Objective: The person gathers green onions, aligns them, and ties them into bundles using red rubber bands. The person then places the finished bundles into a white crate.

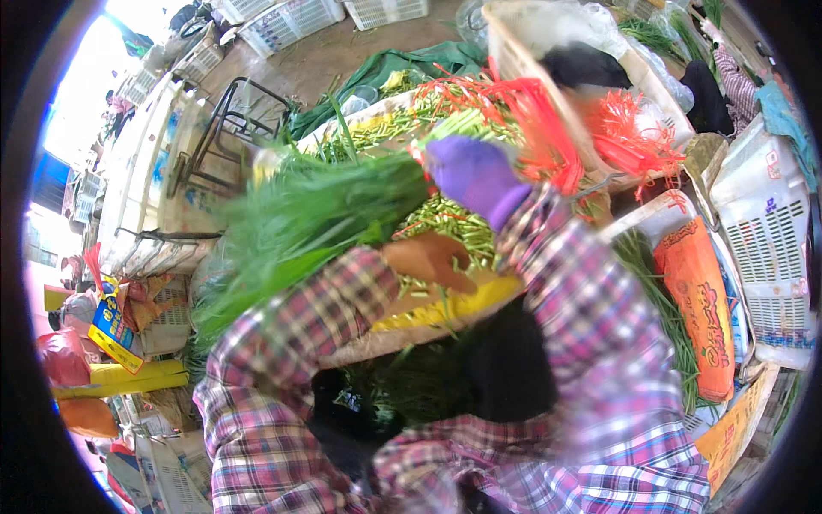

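Note:
My right hand, in a purple glove, is closed around a bundle of long green leafy stalks, near its pale cut ends. The blurred leaves spread left, above and beside my left forearm. A bit of red tie shows at the bundle by the glove. My left hand is below it, fingers curled down over short cut stem pieces; whether it holds anything is unclear. The pieces lie on a work surface with a yellow edge. Red plastic ties hang in a bunch just beyond my right hand.
A white plastic crate with a dark item and more red ties stands at upper right. Right are an orange printed bag and a white basket. A black metal frame stands at left. Another person's checked sleeve shows at far upper right.

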The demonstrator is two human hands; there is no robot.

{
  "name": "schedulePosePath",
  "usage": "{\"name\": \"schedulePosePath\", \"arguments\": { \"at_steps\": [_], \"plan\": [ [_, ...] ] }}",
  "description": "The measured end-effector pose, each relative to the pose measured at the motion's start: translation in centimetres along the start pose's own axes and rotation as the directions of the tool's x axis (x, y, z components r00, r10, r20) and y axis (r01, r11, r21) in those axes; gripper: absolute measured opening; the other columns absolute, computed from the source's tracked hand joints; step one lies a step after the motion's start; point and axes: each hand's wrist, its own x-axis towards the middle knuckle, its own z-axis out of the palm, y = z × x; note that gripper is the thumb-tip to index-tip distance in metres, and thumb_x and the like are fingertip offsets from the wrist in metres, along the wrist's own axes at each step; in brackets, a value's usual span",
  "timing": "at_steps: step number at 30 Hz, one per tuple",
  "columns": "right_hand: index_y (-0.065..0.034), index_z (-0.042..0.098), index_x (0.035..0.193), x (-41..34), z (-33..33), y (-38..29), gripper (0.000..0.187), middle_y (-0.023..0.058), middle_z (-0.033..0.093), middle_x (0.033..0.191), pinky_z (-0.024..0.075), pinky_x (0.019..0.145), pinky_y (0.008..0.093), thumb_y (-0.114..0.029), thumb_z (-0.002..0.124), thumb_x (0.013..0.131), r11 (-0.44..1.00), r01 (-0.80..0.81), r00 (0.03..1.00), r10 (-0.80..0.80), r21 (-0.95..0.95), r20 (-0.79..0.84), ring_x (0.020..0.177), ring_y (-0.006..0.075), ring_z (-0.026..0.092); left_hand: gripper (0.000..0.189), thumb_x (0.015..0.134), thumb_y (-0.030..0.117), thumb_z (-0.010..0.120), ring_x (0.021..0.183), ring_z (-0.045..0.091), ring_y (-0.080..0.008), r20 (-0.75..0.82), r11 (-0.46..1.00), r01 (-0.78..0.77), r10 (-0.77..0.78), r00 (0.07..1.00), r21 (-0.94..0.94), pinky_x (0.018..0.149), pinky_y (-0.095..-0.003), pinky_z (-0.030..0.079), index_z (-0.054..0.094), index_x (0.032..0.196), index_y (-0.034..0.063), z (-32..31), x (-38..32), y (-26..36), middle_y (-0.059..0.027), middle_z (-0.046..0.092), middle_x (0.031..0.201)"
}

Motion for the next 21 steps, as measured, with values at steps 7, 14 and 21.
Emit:
{"name": "schedulePosePath", "arguments": {
  "at_steps": [7,14,21],
  "plan": [
    [-0.0101,0.059,0.083,-3.1,8.0,4.5,0.015,0.0150,0.062,0.079,0.0483,0.064,0.0448,-0.023,0.051,0.084,0.983,0.004,0.985,0.027,0.185,-0.170,0.072,0.0343,0.061,0.027,0.083,0.015,0.055,0.067,0.059,-0.0139,-0.047,0.923,-0.077,0.064,0.997,-0.376,0.063,-0.0300,0.049,0.061,0.106,0.0017,-4.0,-2.4,1.8,-0.0072,0.065,0.080],
    [-0.0080,0.059,0.102,-5.1,2.7,9.5,0.029,0.0172,0.061,0.085,0.0489,0.074,0.0403,-0.027,0.059,0.080,0.914,-0.323,0.946,0.302,0.245,0.121,0.085,0.0279,0.063,0.080,0.077,0.034,0.068,0.128,0.036,-0.0302,-0.740,0.836,-0.375,-0.053,0.671,-0.400,0.105,-0.0372,0.030,0.032,0.133,-0.0086,-6.3,3.4,0.6,-0.0236,0.036,0.137],
    [-0.0080,0.065,0.094,-3.9,4.3,15.1,0.027,0.0148,0.062,0.091,0.0493,0.071,0.0428,-0.026,0.065,0.075,0.860,-0.235,0.848,0.409,-0.454,0.336,0.084,0.0302,0.062,0.114,0.048,0.046,0.081,0.098,0.056,-0.0362,-0.716,0.832,0.303,0.152,0.681,0.465,0.084,-0.0416,0.046,0.029,0.135,-0.0049,-4.1,7.3,0.1,-0.0233,0.052,0.113]
  ]
}}
